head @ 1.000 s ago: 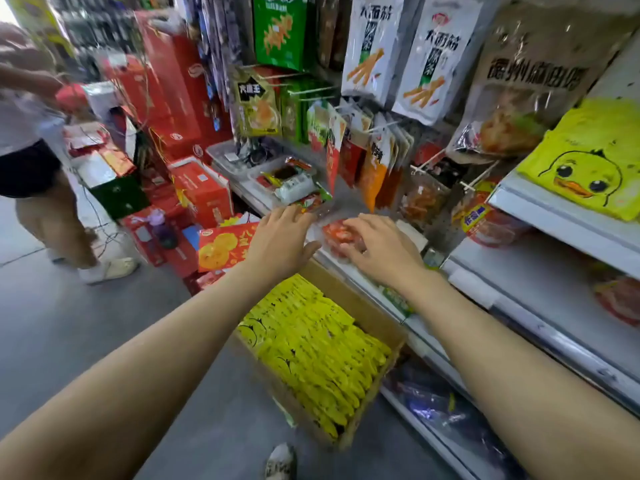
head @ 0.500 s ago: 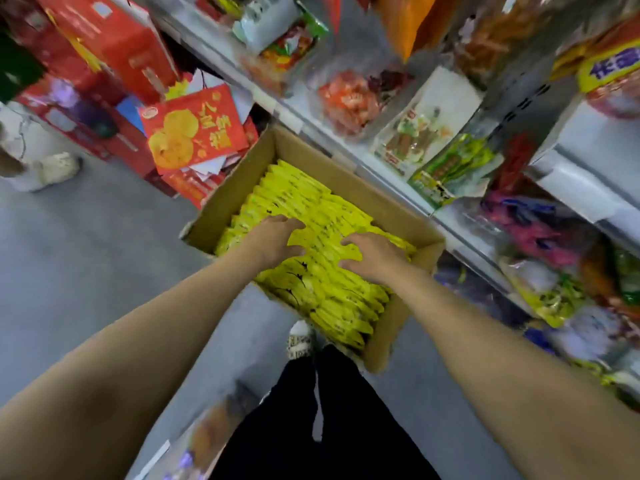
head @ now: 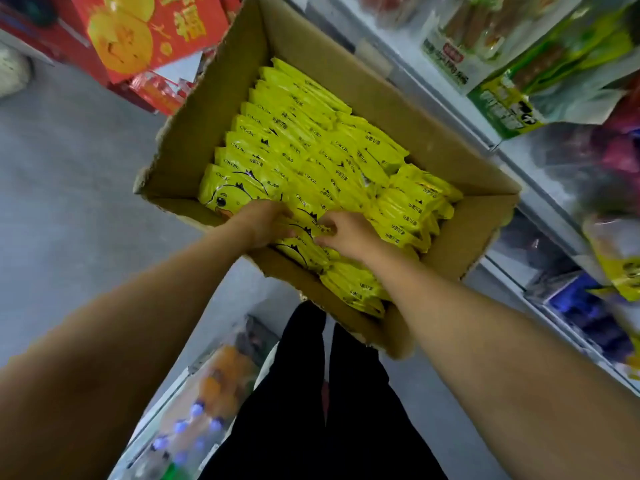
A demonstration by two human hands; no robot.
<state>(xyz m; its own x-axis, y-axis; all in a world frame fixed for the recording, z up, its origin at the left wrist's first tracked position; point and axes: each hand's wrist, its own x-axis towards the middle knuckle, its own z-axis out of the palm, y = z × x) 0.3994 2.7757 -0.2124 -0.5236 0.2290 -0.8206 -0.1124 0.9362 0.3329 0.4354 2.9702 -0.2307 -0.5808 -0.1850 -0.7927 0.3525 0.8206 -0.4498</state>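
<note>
Black trousers nearest. Then L hand and R hand, side by side inside cardboard box on floor, fingers of both curled onto yellow packets at near edge, gripping them. Rows of packets filling box. Beyond: red carton – snack bags on shelf at right.

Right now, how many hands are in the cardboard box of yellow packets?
2. The left hand grips yellow packets by the near wall of the cardboard box; the right hand, just right of it, has fingers curled into the same packets.
</note>
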